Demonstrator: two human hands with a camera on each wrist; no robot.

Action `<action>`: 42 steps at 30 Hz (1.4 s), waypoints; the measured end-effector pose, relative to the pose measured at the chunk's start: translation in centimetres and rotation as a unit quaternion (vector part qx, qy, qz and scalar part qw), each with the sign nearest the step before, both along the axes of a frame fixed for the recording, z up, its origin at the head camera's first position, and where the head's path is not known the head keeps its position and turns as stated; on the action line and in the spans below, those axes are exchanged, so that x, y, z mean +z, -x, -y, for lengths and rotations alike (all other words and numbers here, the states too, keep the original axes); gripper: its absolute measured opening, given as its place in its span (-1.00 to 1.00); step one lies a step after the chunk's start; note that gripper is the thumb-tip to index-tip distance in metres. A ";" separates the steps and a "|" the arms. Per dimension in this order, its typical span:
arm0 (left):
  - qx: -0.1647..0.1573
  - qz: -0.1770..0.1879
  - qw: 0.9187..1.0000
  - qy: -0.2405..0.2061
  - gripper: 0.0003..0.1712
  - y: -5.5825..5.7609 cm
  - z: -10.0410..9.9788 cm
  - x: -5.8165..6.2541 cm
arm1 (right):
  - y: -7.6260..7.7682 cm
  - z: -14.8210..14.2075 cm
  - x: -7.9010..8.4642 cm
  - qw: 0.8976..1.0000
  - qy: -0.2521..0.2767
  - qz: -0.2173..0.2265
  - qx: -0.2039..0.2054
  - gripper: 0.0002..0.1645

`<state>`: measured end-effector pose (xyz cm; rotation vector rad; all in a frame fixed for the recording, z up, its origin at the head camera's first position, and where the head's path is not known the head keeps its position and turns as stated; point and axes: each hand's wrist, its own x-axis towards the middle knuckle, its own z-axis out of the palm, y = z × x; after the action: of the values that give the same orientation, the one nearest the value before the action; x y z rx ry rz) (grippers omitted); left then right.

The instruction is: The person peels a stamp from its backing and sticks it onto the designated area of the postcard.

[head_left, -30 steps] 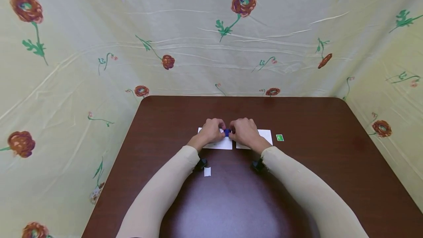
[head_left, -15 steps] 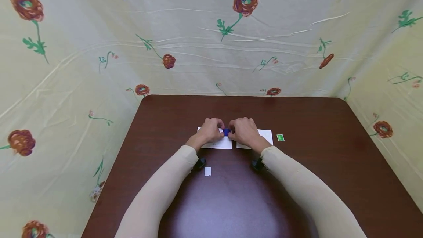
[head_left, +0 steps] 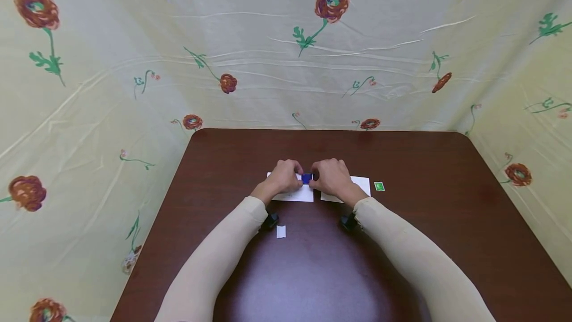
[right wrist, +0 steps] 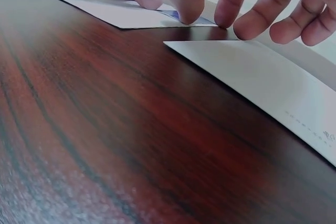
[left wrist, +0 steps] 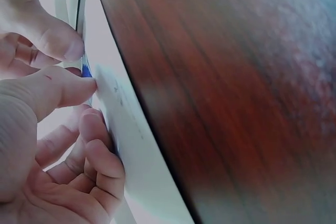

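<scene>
A small blue stamp (head_left: 306,178) lies at the right end of a white envelope (head_left: 292,196), near its upper corner. On the stamp's left side, my left hand (head_left: 283,175) holds its edge with thumb and curled index finger. My right hand (head_left: 331,175) does the same from the right, its fingers reaching over the gap beside a second white envelope (head_left: 362,183). Most of the stamp is hidden in the left wrist view, where a blue sliver (left wrist: 86,71) shows between the thumbs. From the right wrist, both thumbs press down close together at the blue stamp (right wrist: 201,20).
A green stamp (head_left: 379,186) with a white border lies right of the second envelope. Nearer the front is a small white paper piece (head_left: 280,231). The dark brown table (head_left: 313,272) meets floral cloth (head_left: 268,103) at the back and sides.
More of the blue stamp shows between my hands. My right hand has shifted very slightly right, and the second envelope has slid a little right. My left hand stays in place.
</scene>
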<state>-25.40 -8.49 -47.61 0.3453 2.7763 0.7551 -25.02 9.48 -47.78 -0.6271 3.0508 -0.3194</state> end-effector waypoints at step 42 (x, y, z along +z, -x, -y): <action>-0.058 -0.160 0.985 0.026 -0.25 -1.2 -1.0 5.3 | -0.3 -4.8 5.6 1.000 0.009 -0.030 -0.004 -0.52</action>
<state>-24.22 -7.48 -42.32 0.6639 3.0320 0.6459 -24.75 14.32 -42.20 -0.6379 3.1114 -0.3337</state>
